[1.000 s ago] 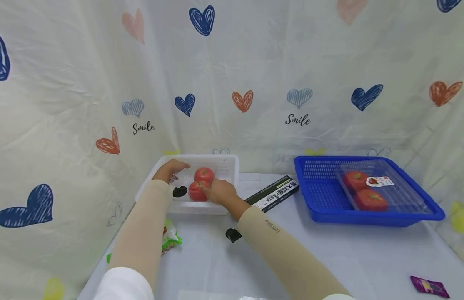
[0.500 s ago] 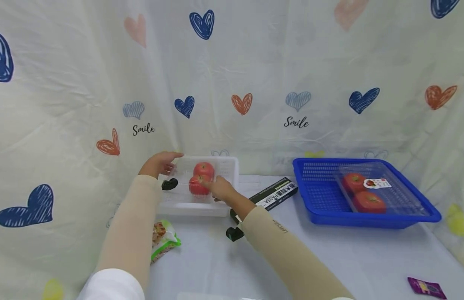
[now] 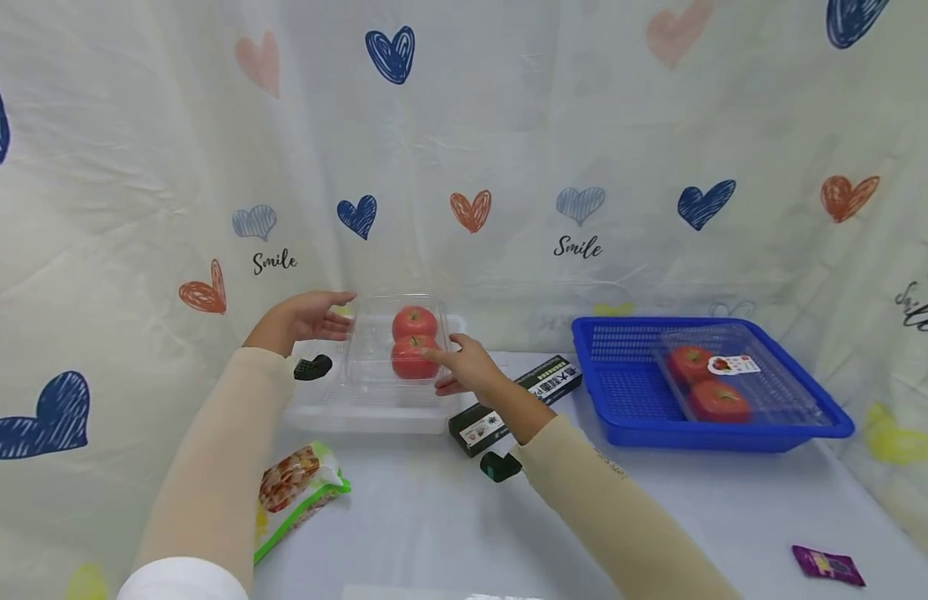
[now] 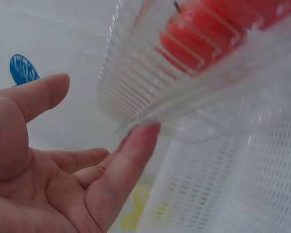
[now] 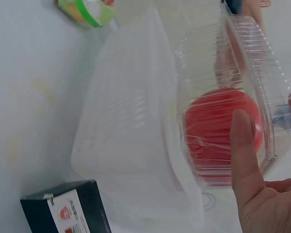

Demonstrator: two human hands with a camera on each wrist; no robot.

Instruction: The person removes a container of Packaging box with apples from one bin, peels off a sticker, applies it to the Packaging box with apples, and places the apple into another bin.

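Observation:
A clear plastic clamshell box (image 3: 370, 354) with two red apples (image 3: 415, 323) inside is held up over the white basket (image 3: 374, 419). My right hand (image 3: 471, 367) grips its right end, the thumb (image 5: 242, 141) laid along the ribbed wall and the other fingers lower down. At the other end is my left hand (image 3: 306, 321), palm turned up and fingers extended. One fingertip (image 4: 144, 133) of it meets the lower rim of the box, while the thumb stands away from the plastic.
Right of the white basket lies a black pasta box (image 3: 516, 404). A blue basket (image 3: 606, 392) farther right holds another clear box with red apples (image 3: 719, 402). A green-edged snack bag (image 3: 299, 492) lies in front, a purple packet (image 3: 827, 565) at front right. A heart-printed curtain (image 3: 509, 125) hangs behind.
Both hands have lifted the clear box with the apples up out of the white basket. My left hand has opened out at its left end; the right hand has shifted to its right end.

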